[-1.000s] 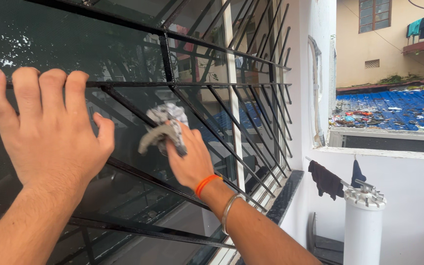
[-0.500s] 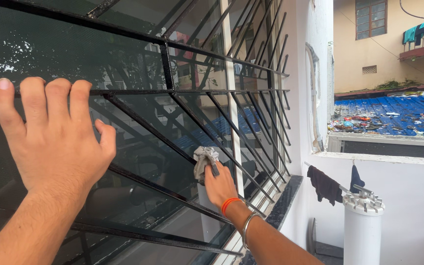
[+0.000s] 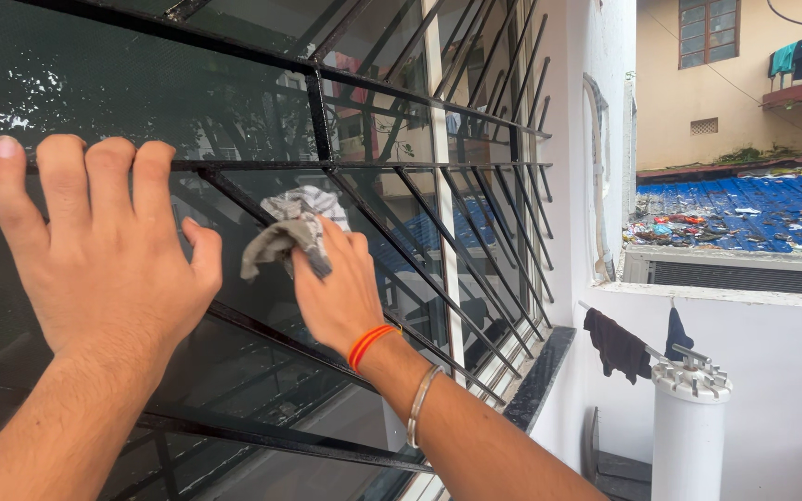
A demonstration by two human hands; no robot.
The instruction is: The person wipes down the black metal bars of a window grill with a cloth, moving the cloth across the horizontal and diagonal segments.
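My right hand (image 3: 336,292) reaches through the black metal window grille (image 3: 378,190) and grips a crumpled grey cloth (image 3: 291,227), pressing it against the dark window glass (image 3: 141,88) behind the bars. An orange band and a metal bangle sit on that wrist. My left hand (image 3: 104,246) rests flat with fingers spread over a horizontal bar of the grille at the left, holding nothing.
A dark stone sill (image 3: 538,376) runs under the window. A white cylindrical unit (image 3: 688,427) stands at the lower right below a white ledge (image 3: 725,289), with dark cloths (image 3: 616,341) hanging beside it. A blue littered roof (image 3: 744,209) lies beyond.
My right hand has swept the cloth up and to the left across the glass, back from its lower position near the white frame. My left hand stays on the bar.
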